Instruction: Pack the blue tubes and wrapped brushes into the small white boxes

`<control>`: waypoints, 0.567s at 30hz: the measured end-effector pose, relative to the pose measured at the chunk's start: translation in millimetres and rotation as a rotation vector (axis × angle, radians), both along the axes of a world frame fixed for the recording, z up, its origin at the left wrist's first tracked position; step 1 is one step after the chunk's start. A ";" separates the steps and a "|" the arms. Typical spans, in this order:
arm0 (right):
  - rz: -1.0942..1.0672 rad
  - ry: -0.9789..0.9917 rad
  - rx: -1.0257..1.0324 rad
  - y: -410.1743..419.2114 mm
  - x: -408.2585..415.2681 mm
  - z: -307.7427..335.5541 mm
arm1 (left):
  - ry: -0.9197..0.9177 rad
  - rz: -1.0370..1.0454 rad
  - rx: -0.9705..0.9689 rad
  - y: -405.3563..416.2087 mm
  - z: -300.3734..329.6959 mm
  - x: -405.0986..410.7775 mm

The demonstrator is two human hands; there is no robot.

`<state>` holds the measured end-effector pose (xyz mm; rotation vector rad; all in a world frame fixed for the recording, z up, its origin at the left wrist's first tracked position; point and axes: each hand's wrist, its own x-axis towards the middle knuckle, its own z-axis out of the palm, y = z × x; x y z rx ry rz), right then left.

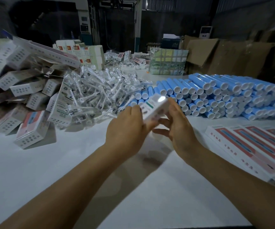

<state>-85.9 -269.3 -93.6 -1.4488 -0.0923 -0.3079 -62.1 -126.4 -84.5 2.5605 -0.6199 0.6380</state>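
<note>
A small white box (155, 106) is held above the table's middle, tilted, one end pointing up to the right. My left hand (126, 128) grips its near left end and my right hand (178, 126) holds its right side, fingers curled under it. Behind it lies a large stack of blue tubes (216, 96) with white caps. A heap of clear-wrapped brushes (98, 93) lies at centre left. A pile of small white boxes (22, 100) fills the left side.
Flat red-and-white boxes (255, 146) lie in a row at the right edge. Cardboard cartons (216, 53) and a printed carton (168, 61) stand at the back. Bare white table (67, 162) lies in front of the hands.
</note>
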 end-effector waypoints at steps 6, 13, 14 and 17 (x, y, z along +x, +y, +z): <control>0.025 -0.097 -0.370 14.0 -9.2 -7.7 | 0.694 -0.382 -1.310 -0.3 25.2 -2.1; -0.170 -0.230 -0.765 25.1 -4.9 -17.1 | 1.018 -0.366 -1.722 2.0 15.4 5.7; -0.199 -0.246 -0.799 24.6 -5.1 -17.4 | 1.028 -0.377 -1.724 1.7 15.2 5.3; -0.271 -0.254 -0.918 24.0 -6.8 -14.2 | 1.016 -0.383 -1.670 0.2 14.8 2.3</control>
